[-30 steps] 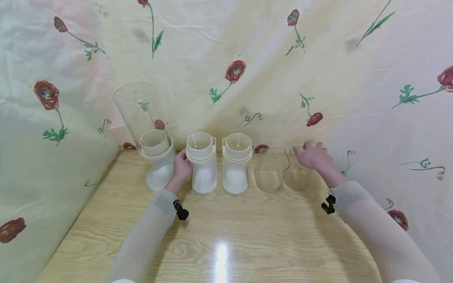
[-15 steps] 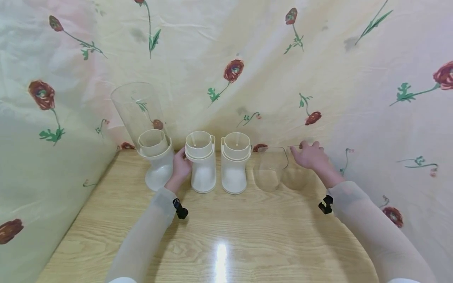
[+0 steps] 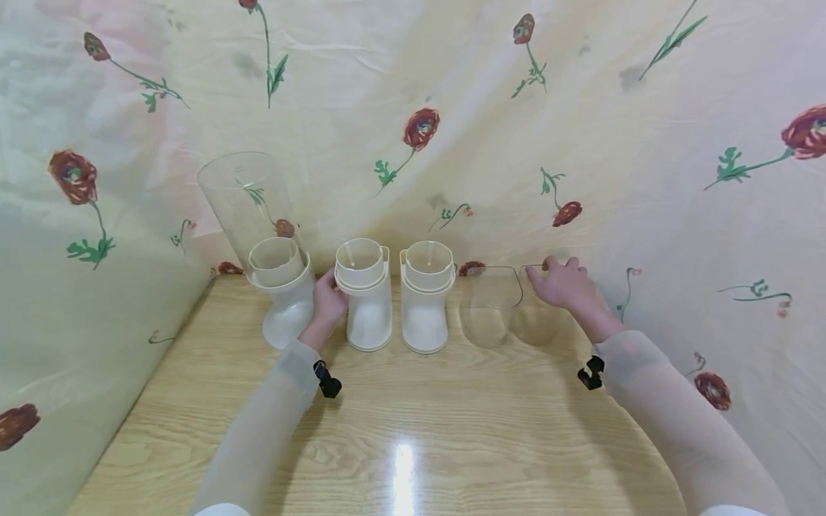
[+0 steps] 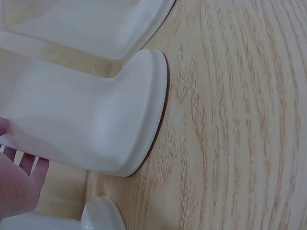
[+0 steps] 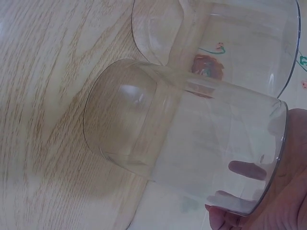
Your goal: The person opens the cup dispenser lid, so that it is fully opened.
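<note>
My left hand (image 3: 330,299) grips the side of a white boot-shaped container (image 3: 369,315), with a round open top and a flared foot. In the left wrist view, the thumb (image 4: 4,125) lies on its wall and the fingers reach around behind. At the right of the row, my right hand (image 3: 563,284) holds the top rim of a clear container (image 5: 192,139) with a rounded foot. Some of its fingers show through the transparent wall in the right wrist view. Both containers stand upright on the wooden table (image 3: 400,401).
Another white container (image 3: 426,315) and another clear one (image 3: 485,322) stand between the hands. At the far left is a third white container (image 3: 284,315), with a tall clear cylinder (image 3: 245,193) leaning behind it. A flower-patterned cloth (image 3: 361,72) encloses the back and sides.
The head view has drifted slightly, so everything appears a little further left. Both hands keep their places on the same containers.
</note>
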Tool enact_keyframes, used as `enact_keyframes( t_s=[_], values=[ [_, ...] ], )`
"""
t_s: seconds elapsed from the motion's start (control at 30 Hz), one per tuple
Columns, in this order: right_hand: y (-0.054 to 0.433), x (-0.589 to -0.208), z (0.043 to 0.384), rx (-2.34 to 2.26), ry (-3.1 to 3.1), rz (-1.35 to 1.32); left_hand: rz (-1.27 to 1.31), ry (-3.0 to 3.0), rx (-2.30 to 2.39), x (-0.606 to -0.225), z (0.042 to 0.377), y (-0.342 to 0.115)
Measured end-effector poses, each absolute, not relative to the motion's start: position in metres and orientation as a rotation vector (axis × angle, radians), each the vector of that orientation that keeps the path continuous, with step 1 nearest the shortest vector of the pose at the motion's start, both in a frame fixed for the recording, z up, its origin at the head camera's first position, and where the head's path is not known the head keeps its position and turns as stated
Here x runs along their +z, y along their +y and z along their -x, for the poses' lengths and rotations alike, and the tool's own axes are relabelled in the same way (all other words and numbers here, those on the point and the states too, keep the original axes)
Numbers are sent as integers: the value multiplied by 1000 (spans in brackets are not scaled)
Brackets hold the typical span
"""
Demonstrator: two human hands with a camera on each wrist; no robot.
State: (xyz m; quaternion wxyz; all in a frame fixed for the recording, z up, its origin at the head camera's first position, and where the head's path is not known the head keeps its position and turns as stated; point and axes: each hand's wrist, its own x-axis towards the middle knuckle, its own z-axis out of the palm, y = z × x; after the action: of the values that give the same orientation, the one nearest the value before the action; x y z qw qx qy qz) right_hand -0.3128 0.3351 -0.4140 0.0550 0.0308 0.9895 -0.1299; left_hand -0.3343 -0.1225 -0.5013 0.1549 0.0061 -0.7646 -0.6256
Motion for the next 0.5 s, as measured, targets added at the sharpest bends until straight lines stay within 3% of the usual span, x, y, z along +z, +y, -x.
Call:
enact_keyframes(
  t_s=[0.2,0.4,0.5],
  values=[
    [336,-417,312,-409,3001,-99,-37,-2197,-1840,-500,333,-122],
    [336,-408,315,-424,2978,-124,-157,-1661,-2523,-500,333,-123],
    [332,-397,317,-453,3001,-153,-141,-1811,-2411,-504,327,-129]
  ],
)
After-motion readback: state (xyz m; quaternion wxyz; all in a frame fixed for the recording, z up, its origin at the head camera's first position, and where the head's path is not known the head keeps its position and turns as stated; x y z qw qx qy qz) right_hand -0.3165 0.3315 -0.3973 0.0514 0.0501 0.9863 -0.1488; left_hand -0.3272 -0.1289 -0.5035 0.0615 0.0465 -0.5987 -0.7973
